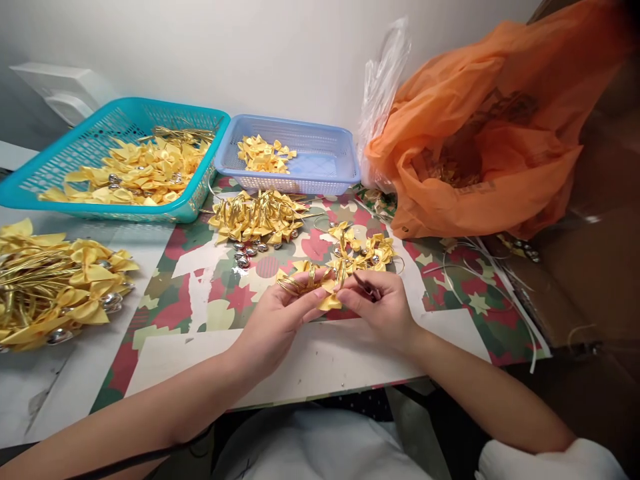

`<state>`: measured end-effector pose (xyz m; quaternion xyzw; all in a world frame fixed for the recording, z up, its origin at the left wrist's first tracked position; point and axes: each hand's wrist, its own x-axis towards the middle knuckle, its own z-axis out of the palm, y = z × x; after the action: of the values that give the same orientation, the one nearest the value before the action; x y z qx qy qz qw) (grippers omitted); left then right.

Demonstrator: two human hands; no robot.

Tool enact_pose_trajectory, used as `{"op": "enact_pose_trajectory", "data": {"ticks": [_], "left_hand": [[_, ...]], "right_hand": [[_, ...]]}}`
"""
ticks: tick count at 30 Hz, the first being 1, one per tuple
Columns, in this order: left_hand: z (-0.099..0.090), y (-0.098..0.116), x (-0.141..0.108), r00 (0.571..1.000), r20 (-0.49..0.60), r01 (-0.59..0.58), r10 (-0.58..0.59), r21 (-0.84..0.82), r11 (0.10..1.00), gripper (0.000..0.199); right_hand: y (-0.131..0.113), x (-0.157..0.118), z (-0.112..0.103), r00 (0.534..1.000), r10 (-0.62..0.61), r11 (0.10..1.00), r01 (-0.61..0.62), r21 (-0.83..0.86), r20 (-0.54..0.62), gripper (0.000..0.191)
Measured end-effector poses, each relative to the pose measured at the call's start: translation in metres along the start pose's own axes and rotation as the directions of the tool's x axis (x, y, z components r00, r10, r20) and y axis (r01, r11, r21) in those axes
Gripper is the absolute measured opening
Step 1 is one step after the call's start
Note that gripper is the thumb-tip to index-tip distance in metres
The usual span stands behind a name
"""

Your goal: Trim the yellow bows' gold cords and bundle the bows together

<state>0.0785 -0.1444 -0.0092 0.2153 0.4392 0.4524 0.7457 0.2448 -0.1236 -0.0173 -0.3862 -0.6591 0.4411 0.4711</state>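
Close to the table's front edge, my left hand (287, 310) is closed on a yellow ribbon bow (329, 297) with gold cord wound in loops about the fingers. My right hand (383, 303) meets it from the right, thumb and fingers pinched at the bow's edge. A small dark tool (367, 287), its kind unclear, is tucked in the right fingers. Just beyond the hands lies a loose group of yellow bows (373, 250) with silver bells. Farther left is a bundle of bows with gold cords (260, 217), silver bells (244, 255) at its near side.
A teal basket (187, 212) of bows stands back left, beside a blue basket (325, 183) holding some bows. A big bow pile (65, 287) lies at left. An orange plastic bag (465, 207) rises at back right, near white cords (465, 267) on the patterned table cover.
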Motion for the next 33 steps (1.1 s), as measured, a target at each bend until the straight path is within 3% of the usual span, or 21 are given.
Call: {"op": "enact_pose_trajectory", "data": {"ticks": [3,6,8,12,14,18,21,26,33], "left_hand": [[0.000,0.000,0.001,1.000,-0.029,0.005,-0.004,0.039,0.999,0.031],[-0.001,0.003,0.002,0.999,-0.051,-0.007,0.008,0.013,1.000,0.026],[-0.003,0.007,0.004,1.000,-0.013,0.017,-0.018,-0.080,0.997,0.026],[-0.005,0.018,0.004,0.969,0.203,0.191,-0.140,-0.261,0.946,0.033],[-0.004,0.020,0.002,0.962,0.245,0.191,-0.123,-0.276,0.942,0.034],[-0.003,0.012,-0.002,0.983,0.171,-0.053,0.067,-0.087,0.995,0.036],[-0.004,0.003,-0.003,0.967,0.168,-0.215,0.191,0.144,0.966,0.035],[-0.006,-0.001,-0.004,0.960,0.250,-0.203,0.122,0.330,0.922,0.029],[-0.008,0.001,0.000,0.971,0.231,-0.151,0.058,0.408,0.900,0.027]], "right_hand": [[-0.002,0.002,-0.002,0.981,0.186,0.960,-0.192,0.203,0.047,0.035],[0.000,0.002,-0.003,0.959,0.271,0.914,-0.282,0.291,0.078,0.036],[0.001,0.002,-0.004,0.959,0.271,0.910,-0.284,0.302,0.085,0.036],[-0.001,0.002,-0.005,0.974,0.209,0.933,-0.227,0.279,0.092,0.039],[-0.003,0.002,-0.005,0.983,0.165,0.950,-0.180,0.256,0.079,0.040],[-0.004,0.001,-0.003,0.994,0.102,0.975,-0.110,0.195,0.049,0.038],[-0.004,0.001,0.000,0.998,0.047,0.982,-0.055,0.180,0.052,0.036],[-0.003,0.001,0.003,0.997,0.030,0.974,-0.046,0.224,0.074,0.032],[-0.003,0.001,0.003,0.991,0.113,0.976,-0.125,0.177,0.074,0.036]]}}
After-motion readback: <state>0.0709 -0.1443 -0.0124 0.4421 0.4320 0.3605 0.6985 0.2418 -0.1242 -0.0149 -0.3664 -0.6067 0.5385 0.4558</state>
